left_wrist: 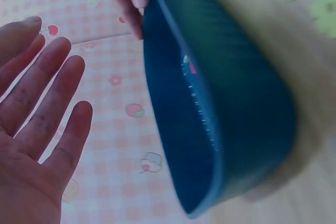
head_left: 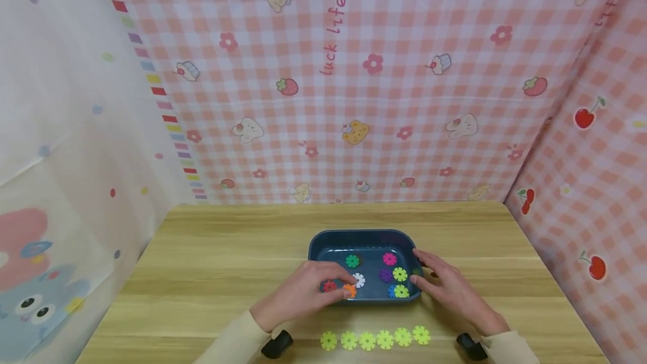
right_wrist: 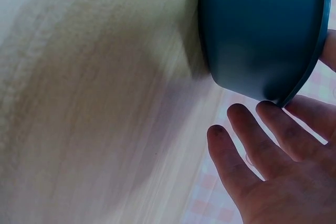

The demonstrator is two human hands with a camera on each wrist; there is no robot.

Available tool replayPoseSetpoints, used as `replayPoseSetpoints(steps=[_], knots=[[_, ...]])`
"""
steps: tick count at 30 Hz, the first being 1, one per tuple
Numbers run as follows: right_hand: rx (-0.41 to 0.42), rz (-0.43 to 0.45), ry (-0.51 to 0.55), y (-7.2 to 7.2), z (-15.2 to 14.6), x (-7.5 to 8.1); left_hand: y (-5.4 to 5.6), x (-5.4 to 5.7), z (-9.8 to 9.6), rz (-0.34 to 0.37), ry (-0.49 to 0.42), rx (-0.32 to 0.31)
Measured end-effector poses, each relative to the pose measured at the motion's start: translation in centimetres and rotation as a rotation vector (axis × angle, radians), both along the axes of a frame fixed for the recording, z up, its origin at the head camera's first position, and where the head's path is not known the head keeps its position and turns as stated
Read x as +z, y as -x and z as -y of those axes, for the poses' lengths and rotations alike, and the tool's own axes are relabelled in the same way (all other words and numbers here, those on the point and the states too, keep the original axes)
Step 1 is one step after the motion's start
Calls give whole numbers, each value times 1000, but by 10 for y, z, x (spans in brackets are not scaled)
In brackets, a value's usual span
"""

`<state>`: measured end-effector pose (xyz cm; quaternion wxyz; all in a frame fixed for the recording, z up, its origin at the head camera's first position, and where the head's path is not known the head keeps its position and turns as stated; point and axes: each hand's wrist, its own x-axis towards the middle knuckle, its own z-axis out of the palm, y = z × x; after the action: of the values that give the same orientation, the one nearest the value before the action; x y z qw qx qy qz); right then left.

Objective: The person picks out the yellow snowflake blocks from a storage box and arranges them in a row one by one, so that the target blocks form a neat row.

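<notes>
The left hand (left_wrist: 31,145), fingers (left_wrist: 52,93) straight, lies just beside the blue tray (left_wrist: 236,103).

walls: pink checked cloth (head_left: 354,100) | left: white curtain (head_left: 60,128) | furniture: wooden table (head_left: 212,263)

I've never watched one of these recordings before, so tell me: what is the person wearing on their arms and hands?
Both hands are bare, with no gloves or rings visible. The left hand and the right hand each come out of a long pale cream sleeve reaching the wrist. A small black device sits at each wrist: one by the left sleeve, one by the right sleeve. No cables show.
</notes>
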<state>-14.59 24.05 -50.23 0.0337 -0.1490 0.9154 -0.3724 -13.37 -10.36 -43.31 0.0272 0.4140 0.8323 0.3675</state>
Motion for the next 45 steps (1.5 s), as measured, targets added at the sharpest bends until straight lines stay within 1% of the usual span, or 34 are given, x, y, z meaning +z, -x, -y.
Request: replayPoseSetpoints(steps=[4,8,11,16,20,22,26,30,32,37,42,45], knots=[[0,11,2,1,0,0,14,13,-10,-25,33,-40],[-4,15,4,1,-1,0,28,23,-19,-63,68,-76],[-3,18,3,1,-1,0,39,26,-25,-75,92,-98],[2,15,-3,1,-1,0,55,27,-36,-69,154,-130],[1,6,-2,1,-1,-1,68,24,-47,-71,204,-152],[2,4,1,1,-1,-1,75,20,-52,-61,224,-161],[5,-2,-1,2,-2,-1,88,11,-62,-47,272,-166],[10,-6,2,3,-2,-2,98,1,-72,-35,314,-163],[11,-5,8,3,-2,-2,102,-6,-76,-27,326,-166],[8,0,13,3,-2,-3,110,-20,-86,24,330,-182],[-1,21,16,3,-2,-4,115,-32,-97,81,333,-200],[1,20,15,3,-3,-4,116,-39,-104,92,340,-215]])
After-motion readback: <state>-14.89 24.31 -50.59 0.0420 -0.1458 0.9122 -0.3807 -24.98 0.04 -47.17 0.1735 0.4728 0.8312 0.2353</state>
